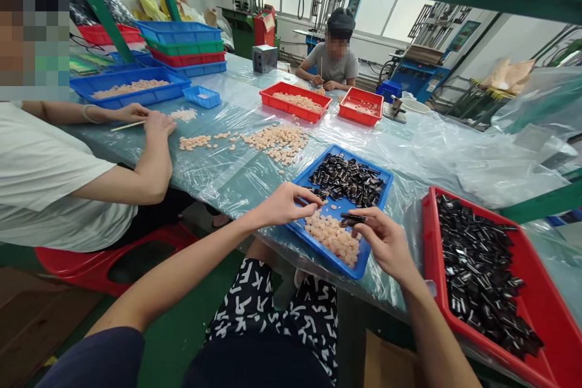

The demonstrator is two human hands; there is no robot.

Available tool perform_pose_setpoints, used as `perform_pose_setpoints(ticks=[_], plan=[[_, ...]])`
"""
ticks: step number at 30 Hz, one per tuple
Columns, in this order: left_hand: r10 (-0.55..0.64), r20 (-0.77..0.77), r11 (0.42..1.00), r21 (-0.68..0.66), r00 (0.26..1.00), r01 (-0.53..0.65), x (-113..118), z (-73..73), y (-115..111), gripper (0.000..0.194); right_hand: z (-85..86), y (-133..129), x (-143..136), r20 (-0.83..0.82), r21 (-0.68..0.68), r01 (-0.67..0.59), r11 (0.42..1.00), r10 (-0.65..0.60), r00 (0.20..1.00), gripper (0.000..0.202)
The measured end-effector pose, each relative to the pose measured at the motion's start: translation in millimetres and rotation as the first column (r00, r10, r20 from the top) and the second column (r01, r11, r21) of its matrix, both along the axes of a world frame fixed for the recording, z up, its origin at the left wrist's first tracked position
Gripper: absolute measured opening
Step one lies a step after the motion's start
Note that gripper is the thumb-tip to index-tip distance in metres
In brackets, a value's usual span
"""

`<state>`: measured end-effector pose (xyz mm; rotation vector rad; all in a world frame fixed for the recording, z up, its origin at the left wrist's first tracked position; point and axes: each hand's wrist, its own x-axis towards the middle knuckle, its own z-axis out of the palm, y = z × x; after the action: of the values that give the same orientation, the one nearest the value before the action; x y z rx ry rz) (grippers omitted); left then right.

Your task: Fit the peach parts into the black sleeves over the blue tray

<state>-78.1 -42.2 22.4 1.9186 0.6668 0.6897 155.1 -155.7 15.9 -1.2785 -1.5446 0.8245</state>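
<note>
My right hand [379, 236] pinches a small black glossy piece [353, 218] over a blue tray [386, 185]. To its left, my left hand [295, 203] has thumb and forefinger closed on a small beige piece [323, 202], mostly covered by the fingertips. Below both hands a pile of beige pieces [334, 236] fills the near half of the tray. Many black glossy pieces [350, 179] are heaped in its far half. A few beige pieces lie loose between the two heaps.
A red bin [430, 242] of black pieces stands at the right. More beige pieces [277, 140] are spread on the plastic-covered table [218, 173]. Red trays [295, 115] sit farther back. One co-worker [68, 176] sits at the left, another [334, 60] across the table.
</note>
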Motion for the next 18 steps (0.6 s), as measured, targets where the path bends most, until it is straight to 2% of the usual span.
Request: perform_pose_setpoints(ticks=[2, 4, 7, 9, 11, 12, 14, 16, 18], plan=[[0.068, -0.150, 0.978, 0.205, 0.986, -0.036, -10.7, -0.5, 8.0, 0.028, 9.0, -15.6, 23.0, 0.172, 0.046, 0.124, 0.991, -0.130, 0.976, 0.028], [0.119, -0.242, 0.949, 0.312, 0.963, -0.039, -17.7, -1.1, 16.8, 0.031, 15.5, -33.9, 53.6, 0.327, 0.109, 0.287, 0.952, -0.307, 0.894, 0.034], [0.137, -0.340, 0.917, 0.399, 0.931, 0.011, -13.4, -1.4, 30.9, 0.033, 16.2, -62.1, 105.9, 0.539, 0.194, 0.545, 0.816, -0.553, 0.636, 0.047], [0.142, -0.419, 0.885, 0.460, 0.897, 0.075, -0.1, -2.5, 40.8, 0.032, 10.3, -78.8, 138.4, 0.670, 0.175, 0.666, 0.725, -0.583, 0.459, 0.051], [0.156, -0.519, 0.849, 0.506, 0.841, 0.155, 18.4, -5.4, 50.6, 0.031, 0.8, -92.1, 164.1, 0.764, 0.137, 0.730, 0.670, -0.540, 0.353, 0.052], [0.164, -0.563, 0.829, 0.523, 0.810, 0.197, 28.2, -7.4, 55.2, 0.030, -4.4, -97.1, 173.1, 0.788, 0.134, 0.728, 0.672, -0.518, 0.334, 0.055], [0.165, -0.632, 0.784, 0.550, 0.757, 0.288, 46.7, -11.6, 63.3, 0.028, -13.5, -104.1, 182.0, 0.797, 0.180, 0.671, 0.719, -0.506, 0.329, 0.064], [0.150, -0.689, 0.737, 0.556, 0.709, 0.384, 61.7, -15.0, 69.1, 0.028, -17.9, -107.5, 178.8, 0.782, 0.258, 0.594, 0.762, -0.526, 0.335, 0.071], [0.148, -0.739, 0.697, 0.549, 0.658, 0.461, 71.9, -17.1, 72.9, 0.026, -16.0, -107.9, 166.3, 0.759, 0.297, 0.579, 0.759, -0.556, 0.339, 0.072]])
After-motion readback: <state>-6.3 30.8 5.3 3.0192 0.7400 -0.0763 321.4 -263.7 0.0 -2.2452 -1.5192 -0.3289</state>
